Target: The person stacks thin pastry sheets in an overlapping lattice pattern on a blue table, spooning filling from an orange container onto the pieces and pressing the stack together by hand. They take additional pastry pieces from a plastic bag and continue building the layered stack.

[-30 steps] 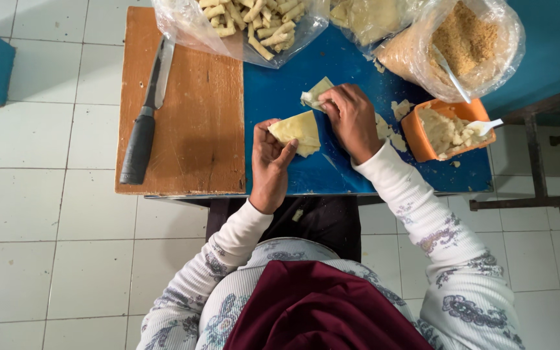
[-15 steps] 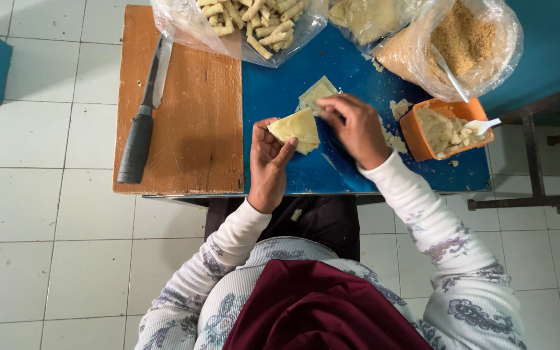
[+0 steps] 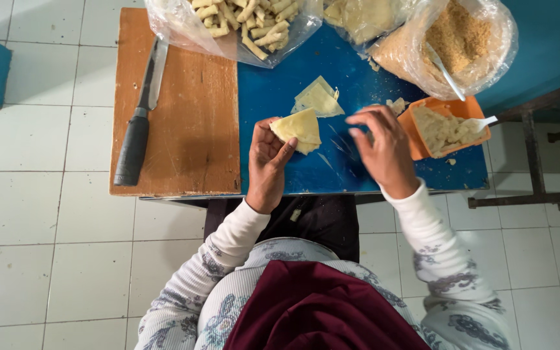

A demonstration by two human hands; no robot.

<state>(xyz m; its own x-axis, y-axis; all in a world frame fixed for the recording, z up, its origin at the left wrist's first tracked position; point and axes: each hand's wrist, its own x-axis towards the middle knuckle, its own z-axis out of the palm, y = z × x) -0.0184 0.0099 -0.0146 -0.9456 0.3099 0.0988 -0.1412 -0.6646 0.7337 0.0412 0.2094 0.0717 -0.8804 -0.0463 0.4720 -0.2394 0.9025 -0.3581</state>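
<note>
Since the earlier frame, right hand has lifted off the folded wrapper on the blue tabletop and hovers with fingers spread, holding nothing. Left hand pinches a pale dough wrapper by its lower edge, raised above the tabletop, its long axis running left to right. Hands stand apart, the held wrapper between them and nearer the left. Orange tub of filling with a white spoon sits just right of the right hand; knife lies on the wooden board, well to the left
</note>
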